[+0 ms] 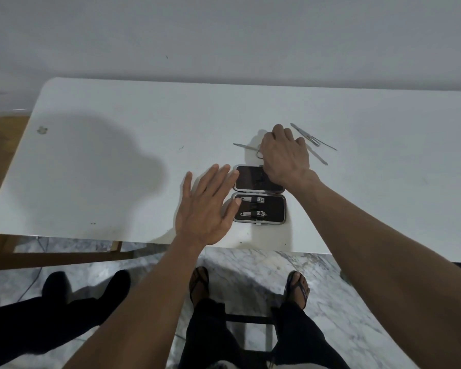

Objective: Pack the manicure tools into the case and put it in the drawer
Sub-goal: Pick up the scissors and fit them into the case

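Note:
A small dark manicure case (pixel 273 207) lies open on the white table (pixel 117 155), its two halves side by side. Two nail clippers (pixel 252 200) sit strapped in the near half. My left hand (pixel 206 206) hovers flat with fingers spread at the case's left edge. My right hand (pixel 285 153) reaches over the far half and closes down on small scissors (pixel 246 147), whose blades stick out to the left. Its fingertips are hidden. Thin metal tools (pixel 313 139) lie loose on the table just right of that hand.
The table's front edge runs just below the case. A wall stands behind the table. Below are a marble floor, my sandalled feet and a dark stool frame (pixel 248 319). Another person's dark legs (pixel 51 302) stand at the lower left. No drawer is in view.

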